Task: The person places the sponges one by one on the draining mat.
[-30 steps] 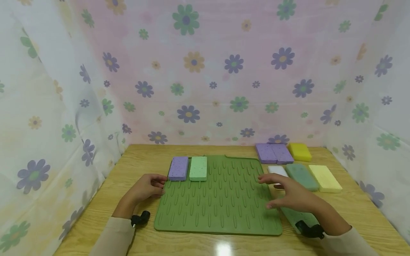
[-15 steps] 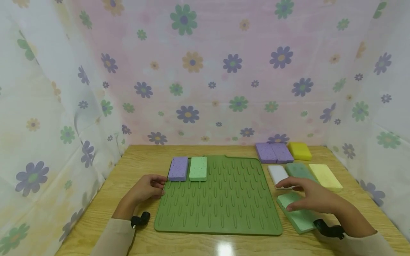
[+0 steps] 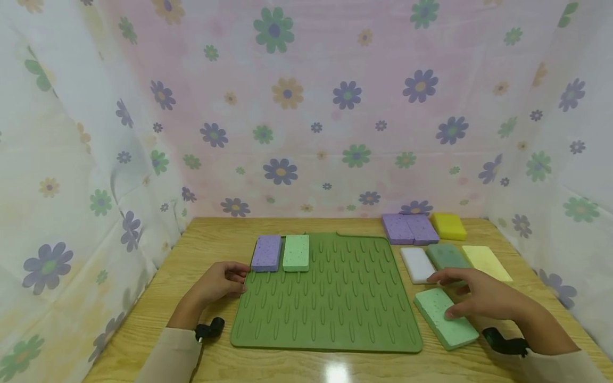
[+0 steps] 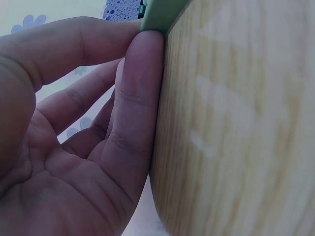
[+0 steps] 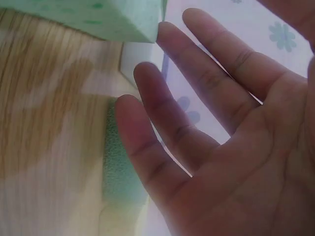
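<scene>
My left hand (image 3: 220,282) rests on the table at the left edge of the green ribbed mat (image 3: 325,314), its fingertips touching that edge. In the left wrist view a finger (image 4: 141,78) lies along the wood against the mat's side. My right hand (image 3: 488,298) hovers over a speckled light green sponge (image 3: 440,316) lying slanted right of the mat. In the right wrist view its fingers (image 5: 206,81) are spread and nearly straight, close to the sponge's edge. Its thumb overlaps the sponge in the head view; whether it touches cannot be told.
A purple sponge (image 3: 266,252) and another light green sponge (image 3: 296,252) lie on the mat's far left. Beyond my right hand are a white sponge (image 3: 416,265), a dark green sponge (image 3: 447,256), a pale yellow sponge (image 3: 486,261), two purple sponges (image 3: 397,229) and a yellow sponge (image 3: 448,226).
My right hand has moved right and down from over the mat's right edge to the slanted light green sponge, uncovering the white sponge. The left hand has stayed at the mat's edge.
</scene>
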`<act>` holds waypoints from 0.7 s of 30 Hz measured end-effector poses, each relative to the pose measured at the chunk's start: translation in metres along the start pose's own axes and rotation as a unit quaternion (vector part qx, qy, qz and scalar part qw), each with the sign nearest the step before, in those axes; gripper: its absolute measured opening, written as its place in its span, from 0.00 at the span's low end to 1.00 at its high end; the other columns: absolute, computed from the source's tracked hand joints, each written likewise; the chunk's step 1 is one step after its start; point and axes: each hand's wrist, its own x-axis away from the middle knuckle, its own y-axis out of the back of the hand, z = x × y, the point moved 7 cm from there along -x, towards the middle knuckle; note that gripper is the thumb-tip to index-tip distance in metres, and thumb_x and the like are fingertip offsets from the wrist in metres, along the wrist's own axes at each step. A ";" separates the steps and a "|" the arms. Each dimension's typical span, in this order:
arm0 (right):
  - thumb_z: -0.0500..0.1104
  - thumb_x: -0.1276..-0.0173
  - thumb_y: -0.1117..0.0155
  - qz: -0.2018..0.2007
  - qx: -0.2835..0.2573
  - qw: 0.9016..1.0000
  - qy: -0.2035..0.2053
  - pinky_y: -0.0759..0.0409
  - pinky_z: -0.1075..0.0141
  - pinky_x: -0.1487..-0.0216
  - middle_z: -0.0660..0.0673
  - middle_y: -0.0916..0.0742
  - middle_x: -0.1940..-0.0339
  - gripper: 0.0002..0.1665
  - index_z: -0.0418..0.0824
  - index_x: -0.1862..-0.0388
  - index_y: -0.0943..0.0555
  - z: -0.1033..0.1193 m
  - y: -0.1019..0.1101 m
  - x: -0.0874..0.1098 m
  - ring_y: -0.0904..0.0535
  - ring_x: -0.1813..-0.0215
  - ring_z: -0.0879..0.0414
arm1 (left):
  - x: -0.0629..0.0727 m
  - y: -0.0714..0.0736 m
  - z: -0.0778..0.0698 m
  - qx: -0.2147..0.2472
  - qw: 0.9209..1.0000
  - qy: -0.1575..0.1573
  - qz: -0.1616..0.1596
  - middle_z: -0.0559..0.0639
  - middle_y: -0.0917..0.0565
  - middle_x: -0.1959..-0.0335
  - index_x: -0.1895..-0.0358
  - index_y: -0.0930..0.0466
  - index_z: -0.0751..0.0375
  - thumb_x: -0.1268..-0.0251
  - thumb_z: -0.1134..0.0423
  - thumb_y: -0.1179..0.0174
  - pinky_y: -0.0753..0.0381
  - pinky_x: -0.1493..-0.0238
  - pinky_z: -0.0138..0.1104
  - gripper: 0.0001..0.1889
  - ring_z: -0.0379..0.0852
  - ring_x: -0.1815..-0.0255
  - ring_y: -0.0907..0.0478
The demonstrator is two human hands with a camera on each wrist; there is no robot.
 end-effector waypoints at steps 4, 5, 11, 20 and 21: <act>0.48 0.33 0.24 0.026 -0.041 0.999 -0.005 0.15 0.64 0.53 0.33 0.22 0.31 0.36 0.43 0.29 0.25 -0.008 -0.004 -0.001 0.21 0.40 0.62 | 0.000 0.000 0.000 -0.003 1.000 0.002 -0.005 0.62 0.21 0.44 0.34 0.22 0.67 0.35 0.71 0.32 0.11 0.55 0.43 0.25 0.50 0.53 0.19; 0.48 0.32 0.25 0.032 -0.049 0.998 -0.007 0.15 0.64 0.54 0.32 0.22 0.31 0.36 0.42 0.28 0.25 -0.010 -0.005 -0.001 0.20 0.42 0.61 | 0.000 0.000 0.000 -0.004 1.000 0.003 -0.006 0.62 0.21 0.44 0.34 0.22 0.67 0.35 0.71 0.32 0.11 0.55 0.43 0.25 0.50 0.53 0.19; 0.45 0.30 0.27 0.054 -0.069 0.996 -0.013 0.21 0.63 0.69 0.37 0.17 0.49 0.37 0.35 0.27 0.26 -0.018 -0.010 -0.002 0.22 0.61 0.61 | 0.000 0.000 0.000 -0.004 1.000 0.003 -0.007 0.62 0.21 0.44 0.34 0.22 0.67 0.35 0.71 0.32 0.11 0.55 0.43 0.25 0.50 0.53 0.19; 0.46 0.33 0.24 0.022 -0.035 0.999 0.001 0.21 0.65 0.67 0.42 0.17 0.53 0.34 0.33 0.34 0.25 -0.010 -0.006 -0.001 0.22 0.61 0.61 | 0.001 -0.001 -0.001 -0.004 1.000 0.006 -0.005 0.62 0.21 0.44 0.34 0.23 0.68 0.35 0.72 0.32 0.11 0.55 0.43 0.26 0.50 0.53 0.19; 0.47 0.33 0.25 0.023 -0.037 0.999 0.001 0.21 0.64 0.67 0.41 0.18 0.53 0.34 0.33 0.34 0.25 -0.009 -0.006 -0.001 0.22 0.61 0.61 | 0.001 -0.001 -0.002 -0.004 1.000 0.005 -0.005 0.62 0.21 0.44 0.34 0.23 0.68 0.35 0.72 0.32 0.11 0.55 0.43 0.26 0.50 0.53 0.19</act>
